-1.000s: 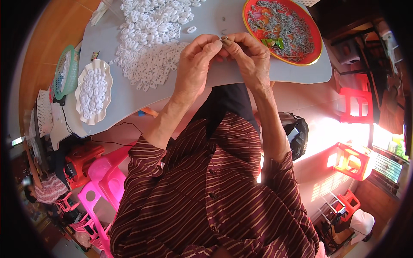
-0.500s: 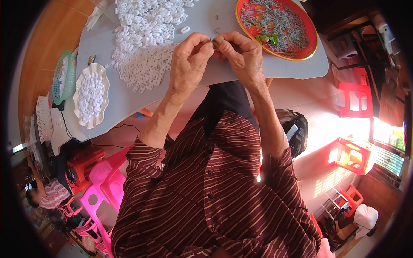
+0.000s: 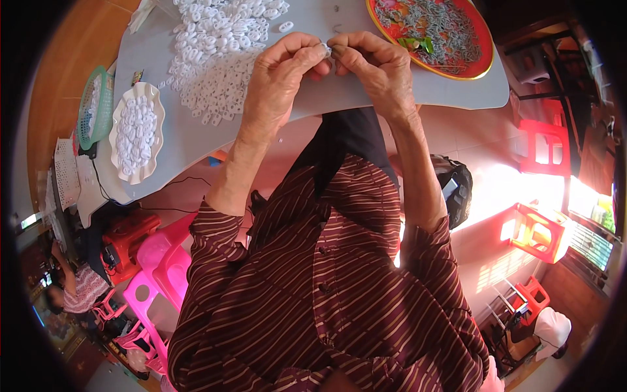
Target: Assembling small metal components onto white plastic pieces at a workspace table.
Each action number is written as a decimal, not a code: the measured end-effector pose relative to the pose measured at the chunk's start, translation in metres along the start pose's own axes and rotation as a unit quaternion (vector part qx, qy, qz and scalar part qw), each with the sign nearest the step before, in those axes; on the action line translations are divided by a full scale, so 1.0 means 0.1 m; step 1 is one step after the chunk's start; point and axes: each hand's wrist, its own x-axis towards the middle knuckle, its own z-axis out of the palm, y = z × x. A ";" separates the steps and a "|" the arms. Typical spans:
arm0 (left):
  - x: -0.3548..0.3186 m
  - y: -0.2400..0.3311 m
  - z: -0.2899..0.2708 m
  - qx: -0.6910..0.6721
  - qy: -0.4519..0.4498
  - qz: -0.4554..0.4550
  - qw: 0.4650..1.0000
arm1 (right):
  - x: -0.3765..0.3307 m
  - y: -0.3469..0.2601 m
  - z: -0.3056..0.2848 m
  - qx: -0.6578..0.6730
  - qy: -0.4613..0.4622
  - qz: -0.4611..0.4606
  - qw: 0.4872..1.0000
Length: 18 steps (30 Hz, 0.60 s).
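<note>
My left hand (image 3: 277, 81) pinches a small white plastic piece (image 3: 326, 49) between thumb and forefinger above the table's near edge. My right hand (image 3: 385, 72) is closed in a pinch right beside it, its fingertips at the piece; anything between them is too small to make out. Left of my hands lies a heap of white oval plastic pieces (image 3: 225, 29), with flatter, translucent white pieces (image 3: 212, 91) spread on its near side. To the right stands a round red tray (image 3: 484, 55) with a yellow rim, full of small grey metal-looking bits (image 3: 450, 36) and a green leafy-looking thing (image 3: 418, 44).
At the table's (image 3: 189, 147) left end are a scalloped white dish (image 3: 157, 147) of white pieces and a green basket (image 3: 85, 121). Pink chairs (image 3: 171, 261) and red stools (image 3: 547, 147) stand around. A dark bag (image 3: 457, 189) lies right of my legs. Another person (image 3: 85, 287) is at far left.
Both hands have moved slightly up and the fingertips have parted a little, showing the white piece in the left. The table and tray have shifted slightly in the picture.
</note>
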 end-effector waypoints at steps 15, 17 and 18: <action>-0.01 0.05 -0.01 0.070 -0.038 -0.021 0.997 | -0.01 0.00 -0.02 0.039 -0.021 -0.022 0.999; -0.01 0.04 -0.02 0.060 -0.040 -0.020 0.997 | -0.01 0.00 -0.01 0.035 -0.020 -0.021 0.999; -0.01 0.03 -0.02 0.060 -0.039 -0.020 0.997 | -0.01 0.00 -0.01 0.034 -0.023 -0.022 0.999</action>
